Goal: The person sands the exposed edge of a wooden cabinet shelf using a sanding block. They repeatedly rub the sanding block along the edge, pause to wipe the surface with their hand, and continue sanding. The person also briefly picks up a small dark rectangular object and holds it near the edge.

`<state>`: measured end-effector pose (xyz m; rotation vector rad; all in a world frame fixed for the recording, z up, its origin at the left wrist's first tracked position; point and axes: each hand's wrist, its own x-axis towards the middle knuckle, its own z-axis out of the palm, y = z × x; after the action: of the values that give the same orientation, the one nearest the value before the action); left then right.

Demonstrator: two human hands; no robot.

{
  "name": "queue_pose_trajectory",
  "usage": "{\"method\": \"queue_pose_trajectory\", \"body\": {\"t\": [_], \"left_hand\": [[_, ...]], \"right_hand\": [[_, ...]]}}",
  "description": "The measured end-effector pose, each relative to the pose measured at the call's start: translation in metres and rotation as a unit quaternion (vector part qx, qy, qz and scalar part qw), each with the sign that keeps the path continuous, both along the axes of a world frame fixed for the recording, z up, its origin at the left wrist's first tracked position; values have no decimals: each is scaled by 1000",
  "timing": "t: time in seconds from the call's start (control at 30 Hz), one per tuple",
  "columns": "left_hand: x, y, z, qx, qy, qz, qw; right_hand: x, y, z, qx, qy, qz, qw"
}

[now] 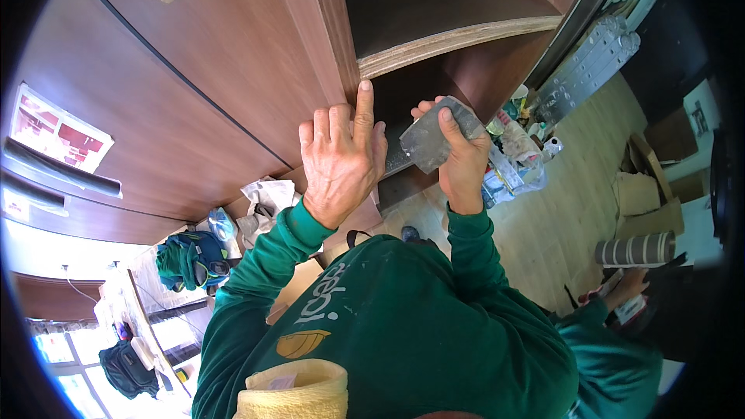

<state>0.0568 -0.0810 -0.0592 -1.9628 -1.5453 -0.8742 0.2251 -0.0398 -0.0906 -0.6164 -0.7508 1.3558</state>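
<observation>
My left hand (341, 151) is raised to the brown cabinet, its index finger extended up to the left end of the shelf's edge (466, 36). The other fingers are partly bent, and nothing shows in them. That curved edge is bare, pale and layered like plywood; the shelf top (434, 0) is dark brown. Just below the shelf, my right hand (464, 163) grips a flat grey sanding pad (431, 147), thumb across its face and fingers behind it. The pad is tilted and apart from the shelf. An upright brown panel (339, 23) meets the shelf beside my left fingertip.
Tall brown panels (178, 70) fill the left. Bags and bottles (516, 163) lie on the floor to the right, near a folded metal ladder (590, 66). A co-worker's hand (627, 287) shows at lower right, by a striped roll (636, 249). Backpacks (190, 260) stand at left.
</observation>
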Motion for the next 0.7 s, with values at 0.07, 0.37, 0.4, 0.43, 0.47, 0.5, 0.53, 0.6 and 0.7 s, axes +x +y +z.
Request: {"method": "queue_pose_trajectory", "body": {"t": [0.07,0.37,0.4,0.43,0.47,0.5,0.53,0.6,0.7], "left_hand": [[-1,0,-1,7,-25,-23,999],[-14,30,14,190,-8,-75,979],[-18,32,15,197,11,-79,977],[-20,35,16,211,30,-87,973],[-21,37,16,209,39,-91,973],[-22,40,16,214,47,-98,971],[-22,42,16,222,54,-103,968],[-20,49,16,234,62,-108,964],[-18,51,12,231,46,-102,967]], "right_hand": [[0,1,-1,15,-5,10,1000],[1,7,4,39,-14,72,997],[1,7,4,34,-9,71,997],[2,7,4,29,-6,72,997],[2,8,3,23,-6,73,997],[2,9,2,19,-3,72,997],[3,10,1,16,-3,73,997],[3,12,-3,14,-4,77,997],[3,13,-5,16,-7,88,996]]}}
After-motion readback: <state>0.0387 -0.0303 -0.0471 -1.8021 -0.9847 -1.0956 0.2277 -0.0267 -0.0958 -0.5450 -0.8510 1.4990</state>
